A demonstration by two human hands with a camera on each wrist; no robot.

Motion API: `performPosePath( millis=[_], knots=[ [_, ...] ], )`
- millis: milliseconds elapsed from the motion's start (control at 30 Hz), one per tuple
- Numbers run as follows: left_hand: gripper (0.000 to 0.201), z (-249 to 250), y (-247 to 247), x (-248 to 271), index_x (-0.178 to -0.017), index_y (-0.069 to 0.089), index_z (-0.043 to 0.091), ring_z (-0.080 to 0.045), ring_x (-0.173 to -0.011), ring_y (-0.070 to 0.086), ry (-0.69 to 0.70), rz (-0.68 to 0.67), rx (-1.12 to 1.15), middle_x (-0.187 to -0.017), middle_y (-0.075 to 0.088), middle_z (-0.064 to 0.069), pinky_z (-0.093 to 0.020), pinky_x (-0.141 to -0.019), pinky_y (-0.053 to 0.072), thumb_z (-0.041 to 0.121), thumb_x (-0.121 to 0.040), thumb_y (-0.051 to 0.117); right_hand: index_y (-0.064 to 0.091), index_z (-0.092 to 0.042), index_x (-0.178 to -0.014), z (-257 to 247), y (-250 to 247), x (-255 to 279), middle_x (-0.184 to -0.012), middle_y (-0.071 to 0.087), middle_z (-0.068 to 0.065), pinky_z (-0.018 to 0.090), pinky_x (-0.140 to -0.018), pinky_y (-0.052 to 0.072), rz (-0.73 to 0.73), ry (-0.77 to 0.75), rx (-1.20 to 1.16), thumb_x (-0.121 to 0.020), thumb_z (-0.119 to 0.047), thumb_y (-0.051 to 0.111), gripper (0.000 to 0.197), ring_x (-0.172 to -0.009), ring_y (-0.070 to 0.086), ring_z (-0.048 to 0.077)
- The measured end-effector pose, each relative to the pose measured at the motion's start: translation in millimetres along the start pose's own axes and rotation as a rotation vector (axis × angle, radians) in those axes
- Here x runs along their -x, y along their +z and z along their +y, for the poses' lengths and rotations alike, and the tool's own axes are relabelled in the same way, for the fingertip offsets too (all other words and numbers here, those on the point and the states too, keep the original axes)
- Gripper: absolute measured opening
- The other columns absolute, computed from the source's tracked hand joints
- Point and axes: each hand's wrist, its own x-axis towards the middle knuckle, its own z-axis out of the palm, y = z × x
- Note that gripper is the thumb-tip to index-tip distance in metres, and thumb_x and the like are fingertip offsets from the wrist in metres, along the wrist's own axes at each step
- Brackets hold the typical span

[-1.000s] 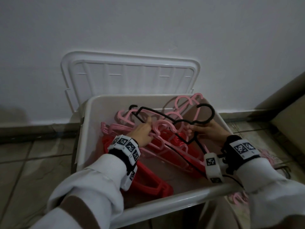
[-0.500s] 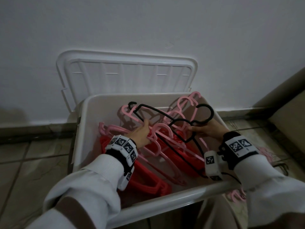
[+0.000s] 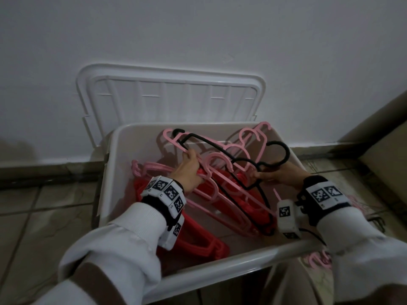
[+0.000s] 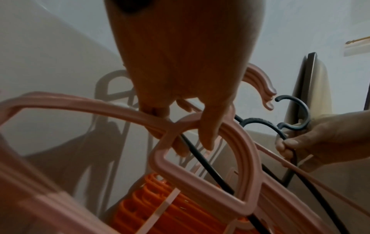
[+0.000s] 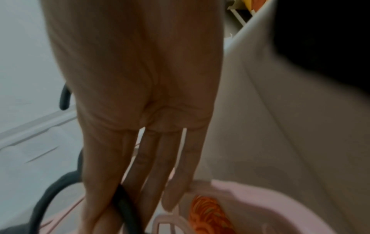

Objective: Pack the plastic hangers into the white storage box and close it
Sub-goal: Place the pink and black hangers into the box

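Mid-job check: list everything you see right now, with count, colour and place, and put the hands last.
White plastic storage box: one, on the tiled floor, open.
White plastic lid: one, leaning on the wall behind the box.
Red plastic hangers: a stack, count unclear, at the bottom of the box.
Pink plastic hangers: several, count unclear, on top of the red ones in the box.
Black thin hangers: count unclear, held above the pink ones.
More pink hangers: count unclear, on the floor right of the box.
Left hand: grips the pink and black hangers' shoulders.
Right hand: pinches the black hangers near their hooks.
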Motion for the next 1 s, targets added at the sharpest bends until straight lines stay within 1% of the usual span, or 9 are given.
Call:
performPosePath(
  millis=[67,200,267,367,467,567,767,900,1000],
  knots=[
    [0.077,1.2,-1.1,2.1,-0.135,0.013,0.003,-0.029,-0.109,0.052,-0.006,0.034,0.023,-0.134,0.03,-0.017,-0.027,-0.09,0.043,0.008,-0.082,0.068,0.066,-0.013,-0.083,0.0,-1.1,1.6,-0.085,0.067,0.003,0.034,-0.084,0.051,-0.004,0.026,-0.011,-0.081,-0.007,0.069,0.007,-0.085,0.061,0.018],
    [0.079,5.1,-3.2,4.2,-0.138,0.012,0.004,-0.023,-0.095,0.053,-0.019,0.101,0.052,-0.133,0.032,-0.019,-0.025,-0.084,0.043,0.007,-0.082,0.068,0.067,-0.016,-0.08,4.0,-4.0,6.1,-0.07,0.071,-0.011,0.018,-0.071,0.055,-0.026,0.055,-0.06,-0.082,-0.002,0.065,0.015,-0.076,0.065,0.006],
    [0.078,6.7,-3.7,4.6,-0.137,0.013,0.006,-0.021,-0.086,0.053,-0.019,0.121,0.028,-0.13,0.036,-0.018,-0.026,-0.079,0.046,0.007,-0.082,0.067,0.068,-0.019,-0.079,5.5,-6.3,6.3,-0.069,0.071,-0.014,0.02,-0.076,0.053,-0.017,0.029,-0.02,-0.082,-0.003,0.066,0.016,-0.076,0.063,0.005],
    [0.078,7.3,-3.9,5.4,-0.137,0.013,0.011,-0.025,-0.086,0.059,-0.013,0.144,0.0,-0.129,0.039,-0.018,-0.031,-0.077,0.051,0.008,-0.082,0.068,0.071,-0.021,-0.076,3.9,-7.4,7.0,-0.072,0.072,-0.013,0.017,-0.077,0.053,-0.005,-0.026,-0.017,-0.082,-0.001,0.065,0.022,-0.076,0.064,0.002],
    [0.066,8.1,-2.9,6.9,-0.128,0.021,0.014,-0.023,-0.081,0.058,-0.006,0.165,-0.025,-0.128,0.032,-0.018,-0.026,-0.075,0.051,0.009,-0.082,0.068,0.075,-0.024,-0.063,5.0,-6.9,7.4,-0.071,0.072,-0.01,0.015,-0.072,0.052,-0.048,-0.053,-0.088,-0.082,0.005,0.062,0.037,-0.071,0.065,-0.001],
    [0.056,9.3,0.5,10.0,-0.118,0.026,0.013,-0.022,-0.075,0.057,-0.01,0.204,-0.058,-0.128,0.025,-0.017,-0.025,-0.074,0.053,0.004,-0.081,0.067,0.074,-0.024,-0.06,5.6,-6.6,7.0,-0.07,0.071,-0.011,0.017,-0.073,0.053,-0.083,-0.029,-0.089,-0.082,0.004,0.062,0.038,-0.071,0.065,-0.001],
    [0.054,8.3,-2.3,10.5,-0.118,0.027,0.009,-0.025,-0.077,0.057,0.025,0.217,-0.121,-0.128,0.024,-0.019,-0.024,-0.075,0.05,0.004,-0.082,0.067,0.071,-0.018,-0.084,-3.9,-2.5,7.3,-0.077,0.072,-0.016,0.01,-0.074,0.05,-0.095,-0.066,0.047,-0.084,-0.002,0.063,0.018,-0.077,0.064,-0.005],
    [0.047,4.7,-5.9,6.8,-0.104,0.025,0.015,-0.007,-0.057,0.04,0.067,0.279,-0.149,-0.12,0.028,-0.012,-0.016,-0.049,0.035,0.004,-0.083,0.066,0.069,-0.002,-0.101,-10.0,-0.7,5.5,-0.091,0.069,0.001,0.011,-0.074,0.047,-0.07,-0.083,0.124,-0.085,-0.005,0.064,0.018,-0.084,0.061,0.009],
    [0.051,1.5,-5.5,3.6,-0.097,0.02,0.02,-0.004,-0.055,0.038,0.107,0.287,-0.148,-0.115,0.027,-0.009,-0.016,-0.043,0.033,0.005,-0.083,0.066,0.07,-0.003,-0.094,-11.3,1.7,5.0,-0.089,0.068,0.003,0.009,-0.072,0.046,-0.081,-0.074,0.131,-0.085,-0.007,0.064,0.012,-0.083,0.06,0.009]
  ],
)
